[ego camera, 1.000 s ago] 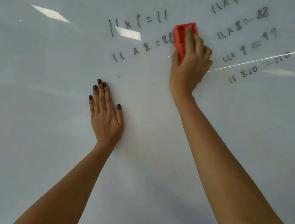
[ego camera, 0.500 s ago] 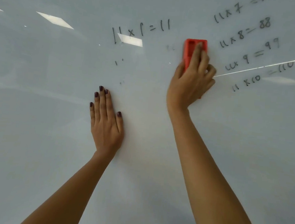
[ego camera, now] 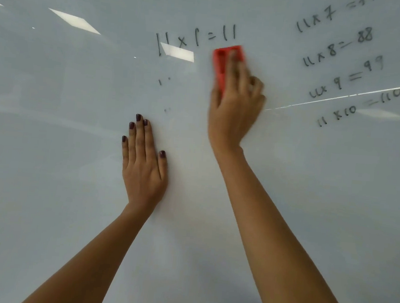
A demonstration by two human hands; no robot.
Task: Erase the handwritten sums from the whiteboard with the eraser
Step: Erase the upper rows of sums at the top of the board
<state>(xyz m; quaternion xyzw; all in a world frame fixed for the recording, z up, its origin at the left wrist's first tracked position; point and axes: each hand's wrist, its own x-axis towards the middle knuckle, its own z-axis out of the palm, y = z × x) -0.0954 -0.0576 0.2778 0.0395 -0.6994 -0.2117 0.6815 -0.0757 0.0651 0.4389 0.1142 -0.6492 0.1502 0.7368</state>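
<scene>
A whiteboard [ego camera: 49, 163] fills the view. My right hand [ego camera: 235, 111] presses a red eraser [ego camera: 222, 64] against it, blurred by motion, just below the right end of the sum "11 x 1 = 11" [ego camera: 195, 41]. Faint ink specks [ego camera: 164, 80] remain lower left of the eraser. A column of sums, 11 x 7 to 11 x 10 [ego camera: 339, 66], stands at the upper right. My left hand [ego camera: 142, 166] lies flat on the board below the specks, fingers together, holding nothing.
Ceiling light reflections [ego camera: 75, 20] show on the glossy board, one [ego camera: 178, 52] overlapping the start of the top sum. A thin bright line [ego camera: 342, 96] crosses the right side through the lower sums.
The "11 x 2 = 22" line has been wiped away, leaving specks. My right hand has shifted left with the eraser, ending just under the top sum. My left hand has stayed put.
</scene>
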